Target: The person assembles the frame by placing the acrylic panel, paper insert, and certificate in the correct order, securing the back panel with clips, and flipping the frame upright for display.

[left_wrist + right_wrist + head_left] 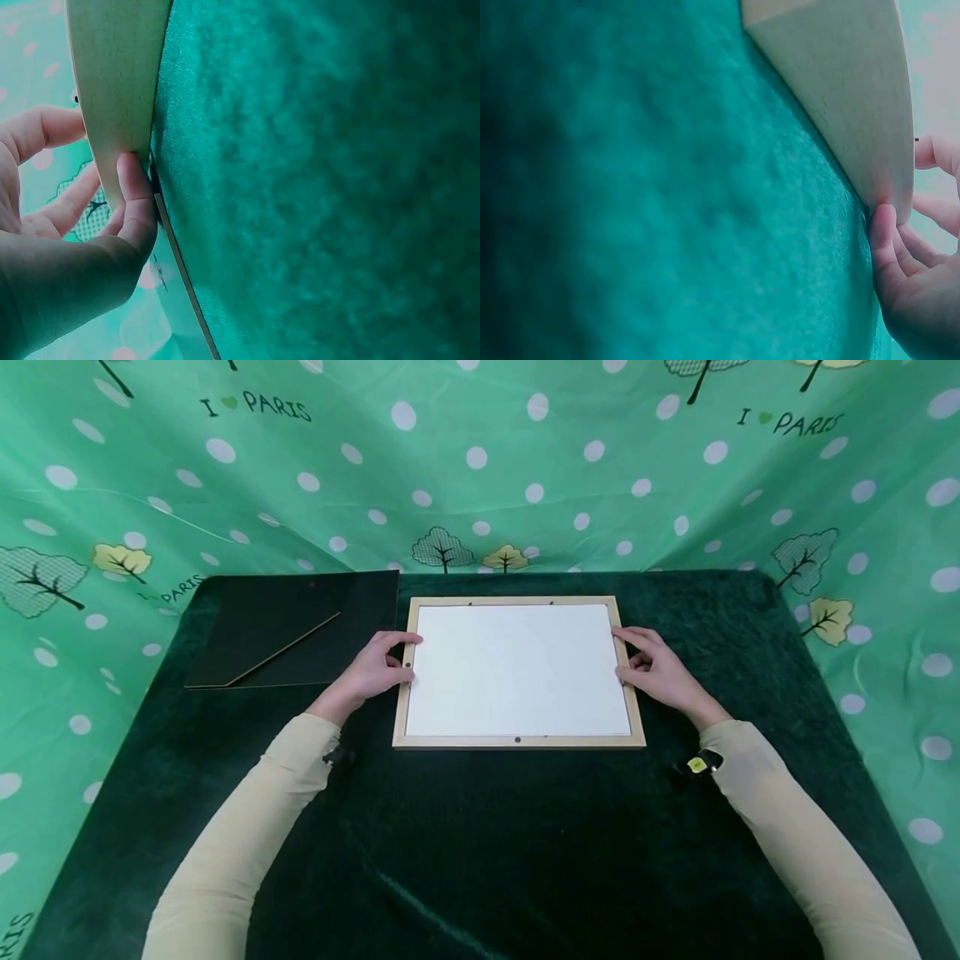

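A light wooden picture frame [517, 742] lies flat in the middle of the dark green velvet table [480, 843], with a white sheet [517, 668] filling it. My left hand [390, 660] grips the frame's left rail, fingers over the top. In the left wrist view its thumb [135, 195] presses the rail's outer side [116, 75]. My right hand [637, 656] grips the right rail the same way. The right wrist view shows its thumb [885, 240] against the wooden edge [855, 97]. The frame rests on the cloth.
A black backing board [247, 618] with a thin diagonal stand strip [285, 650] lies at the table's back left, close to the frame. A green dotted curtain [480, 468] hangs behind and around the table.
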The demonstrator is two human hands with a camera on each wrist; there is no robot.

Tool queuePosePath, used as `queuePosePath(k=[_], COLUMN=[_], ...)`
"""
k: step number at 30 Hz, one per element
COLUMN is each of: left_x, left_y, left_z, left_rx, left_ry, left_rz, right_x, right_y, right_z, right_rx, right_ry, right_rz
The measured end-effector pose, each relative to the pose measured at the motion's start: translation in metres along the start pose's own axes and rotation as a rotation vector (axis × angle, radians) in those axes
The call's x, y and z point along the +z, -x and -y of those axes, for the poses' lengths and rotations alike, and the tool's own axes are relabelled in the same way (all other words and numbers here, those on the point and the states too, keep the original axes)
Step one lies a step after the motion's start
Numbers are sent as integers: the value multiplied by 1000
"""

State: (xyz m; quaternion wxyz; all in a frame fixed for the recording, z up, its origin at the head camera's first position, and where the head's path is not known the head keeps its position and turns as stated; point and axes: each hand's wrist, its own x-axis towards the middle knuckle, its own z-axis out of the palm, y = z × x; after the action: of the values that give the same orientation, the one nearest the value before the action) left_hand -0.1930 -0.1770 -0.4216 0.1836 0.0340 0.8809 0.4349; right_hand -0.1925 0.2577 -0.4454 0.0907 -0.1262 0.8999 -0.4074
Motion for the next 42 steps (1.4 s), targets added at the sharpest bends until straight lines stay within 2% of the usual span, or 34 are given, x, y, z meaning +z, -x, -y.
queuePosePath(k=[7, 13, 16, 23, 33, 42], left_x=[-3, -9, -14, -33, -60, -78], left_y=[5, 8, 8, 11, 18, 25], left_z=[2, 7, 8, 16, 40, 59], left_rx=[15, 47, 50, 48, 28, -10], left_ry=[33, 75, 105, 135, 173, 196], left_rz=[28, -18, -48, -102, -172, -212], right_x=[3, 4, 6, 19, 49, 62], right_y=[8, 16, 17, 14, 9, 8], right_z=[4, 12, 20, 37, 56, 69], right_rx=[6, -81, -110, -151, -197, -225], right_ry=[43, 50, 33, -10, -39, -54], right_rz=[-58, -164, -186, -181, -125, -95])
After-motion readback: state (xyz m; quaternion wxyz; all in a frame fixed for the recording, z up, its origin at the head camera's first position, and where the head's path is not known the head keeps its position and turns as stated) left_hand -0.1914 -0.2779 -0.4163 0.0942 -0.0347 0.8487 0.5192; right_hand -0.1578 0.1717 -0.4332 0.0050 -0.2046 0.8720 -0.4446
